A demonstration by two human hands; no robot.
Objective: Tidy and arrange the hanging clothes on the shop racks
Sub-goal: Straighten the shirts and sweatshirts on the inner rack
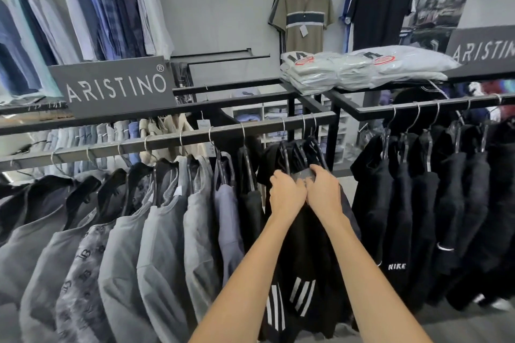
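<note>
A black garment with white stripes [302,281] hangs near the right end of the front rail [167,139]. Both my hands grip its top edge side by side: my left hand [287,194] on the left, my right hand [324,191] on the right, fingers curled over the fabric by the hanger. To the left along the same rail hangs a row of grey shirts [156,236] on black hangers. A second rail [426,107] on the right carries several black garments [434,203], one lettered NIKE.
Stacks of white folded, bagged shirts [362,68] lie on the rack top behind. An ARISTINO sign [114,86] stands at the left. Two polo shirts [303,13] hang on the back wall. Blue shirts hang top left. Floor shows between the two racks.
</note>
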